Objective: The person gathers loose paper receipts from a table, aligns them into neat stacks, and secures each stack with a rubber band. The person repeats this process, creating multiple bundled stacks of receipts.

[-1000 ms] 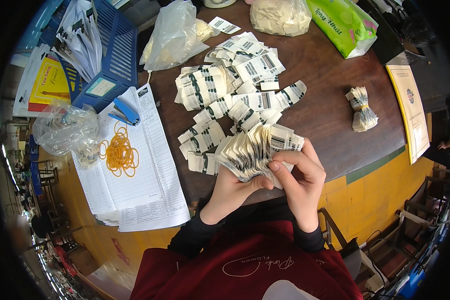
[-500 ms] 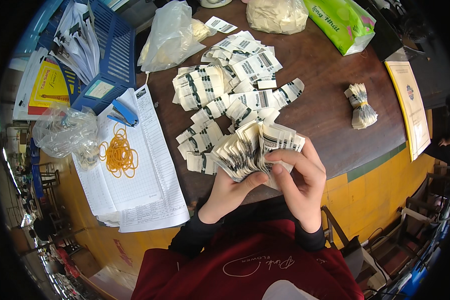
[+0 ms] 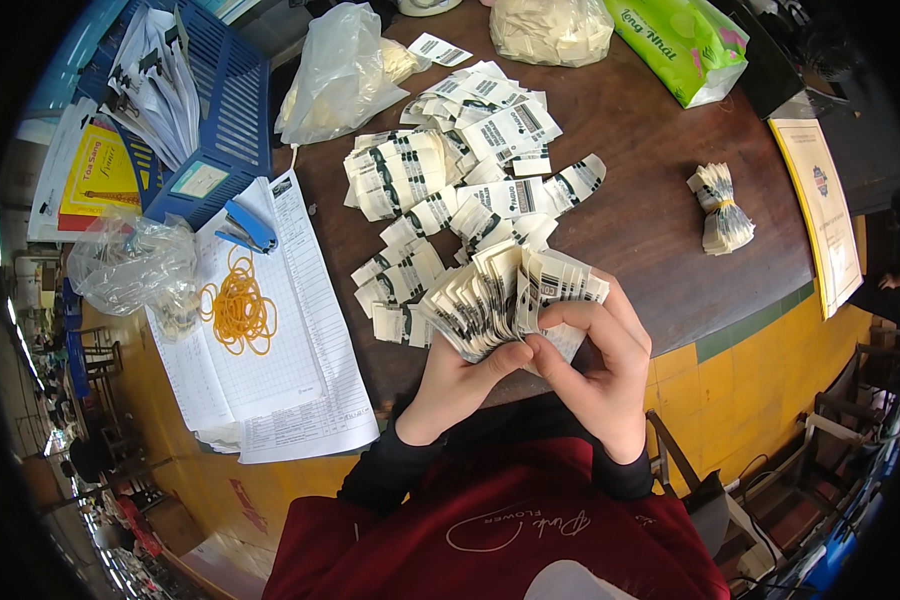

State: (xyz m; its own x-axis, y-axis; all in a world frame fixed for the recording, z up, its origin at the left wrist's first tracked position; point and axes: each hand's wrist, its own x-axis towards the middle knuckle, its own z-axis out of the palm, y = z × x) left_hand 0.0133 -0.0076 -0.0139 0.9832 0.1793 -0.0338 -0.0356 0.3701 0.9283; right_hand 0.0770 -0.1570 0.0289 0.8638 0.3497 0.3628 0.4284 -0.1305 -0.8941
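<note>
A thick stack of printed white labels (image 3: 475,305) is fanned out between my hands, above the near edge of the brown table. My left hand (image 3: 460,385) grips the stack from below and the left, its thumb pressed on the lower edge. With thumb and bent forefinger, my right hand (image 3: 605,365) holds the right part of the same stack, where the labels part. Just beyond lie loose, overlapping piles of similar labels (image 3: 400,175). A bundle of labels (image 3: 722,210) tied with a yellow band lies to the right. The left fingers are mostly hidden behind the stack.
Yellow rubber bands (image 3: 240,310) and a blue stapler (image 3: 247,228) lie on paper sheets (image 3: 305,400) at the left. Behind them stands a blue file basket (image 3: 220,110). Plastic bags (image 3: 340,75) and a green tissue pack (image 3: 680,50) are at the back; a yellow-edged booklet (image 3: 818,215) lies right.
My right thumb and forefinger have shifted slightly left and in along the labels, nearer my left thumb. The left hand keeps its grip; the piles have not moved.
</note>
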